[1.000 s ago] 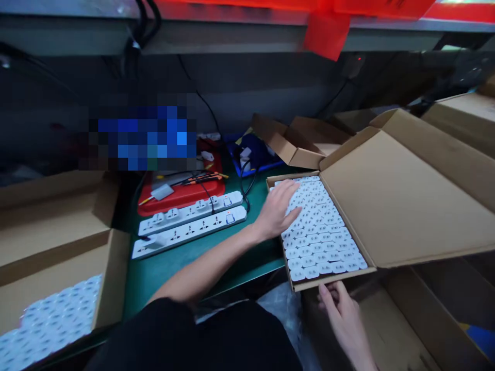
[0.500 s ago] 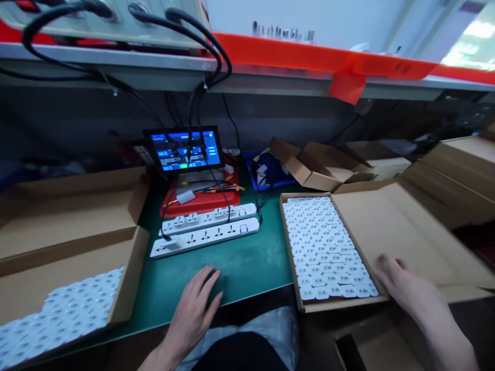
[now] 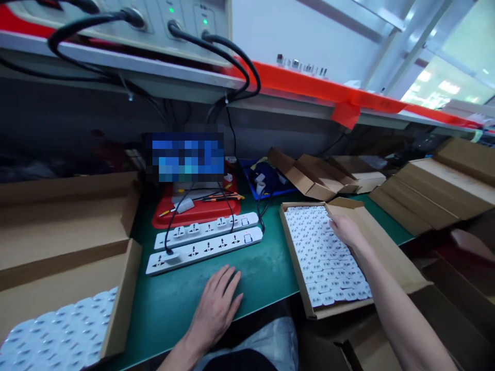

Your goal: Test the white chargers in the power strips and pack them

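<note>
My left hand (image 3: pixel 217 308) lies flat and open on the green table mat (image 3: pixel 266 268), near the front edge, just below two white power strips (image 3: pixel 204 239). My right hand (image 3: pixel 345 230) reaches over a flat cardboard box (image 3: pixel 297 268) packed with several rows of small white socket parts (image 3: pixel 328 257). Its fingers rest on the parts near the box's far right side; I cannot see whether they hold one. The box's lid (image 3: pixel 390 252) lies open to the right.
A second open box of white parts (image 3: pixel 58 335) sits at the front left. Behind the strips are a red tray (image 3: pixel 197 208) with wires, a blurred screen (image 3: pixel 187 157), and cables from a tester above. More cardboard boxes (image 3: pixel 433 190) stand at the right. Another person's hand (image 3: pixel 469 245) shows far right.
My left hand came off the box of parts and settled flat on the mat. My right hand moved from the box's near edge up to its far right side. The view tilted upward.
</note>
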`<state>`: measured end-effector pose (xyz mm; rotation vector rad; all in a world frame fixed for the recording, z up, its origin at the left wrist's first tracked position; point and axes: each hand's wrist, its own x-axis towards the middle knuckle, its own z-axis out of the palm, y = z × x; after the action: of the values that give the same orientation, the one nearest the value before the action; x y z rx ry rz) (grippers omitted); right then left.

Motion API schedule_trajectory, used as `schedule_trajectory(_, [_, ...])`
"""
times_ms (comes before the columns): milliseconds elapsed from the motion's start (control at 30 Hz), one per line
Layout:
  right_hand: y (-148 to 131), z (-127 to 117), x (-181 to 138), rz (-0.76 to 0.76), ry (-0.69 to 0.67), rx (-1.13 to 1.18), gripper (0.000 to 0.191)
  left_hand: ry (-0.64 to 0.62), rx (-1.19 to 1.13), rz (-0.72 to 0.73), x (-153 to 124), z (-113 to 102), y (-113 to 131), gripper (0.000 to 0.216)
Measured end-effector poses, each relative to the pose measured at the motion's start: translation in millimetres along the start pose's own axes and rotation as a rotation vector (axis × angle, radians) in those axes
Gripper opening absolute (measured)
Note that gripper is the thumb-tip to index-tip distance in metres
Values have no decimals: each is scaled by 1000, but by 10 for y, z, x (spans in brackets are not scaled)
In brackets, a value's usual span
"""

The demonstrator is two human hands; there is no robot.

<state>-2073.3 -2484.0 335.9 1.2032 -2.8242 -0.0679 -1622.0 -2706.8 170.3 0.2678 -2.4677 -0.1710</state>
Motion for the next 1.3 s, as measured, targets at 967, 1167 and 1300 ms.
schedule_trajectory(967, [-423, -226, -645, -455, -121, 366, 17, -7, -107, -86, 51, -104, 29, 49])
schedule_trajectory(1167, [-928, 83, -1723, -541, -249, 86, 11, 31, -236, 11, 129, -143, 270, 45])
schedule_trajectory(1300, [-945, 103, -1832, -543, -106, 4, 22, -15, -369, 114, 283, -151, 566, 45])
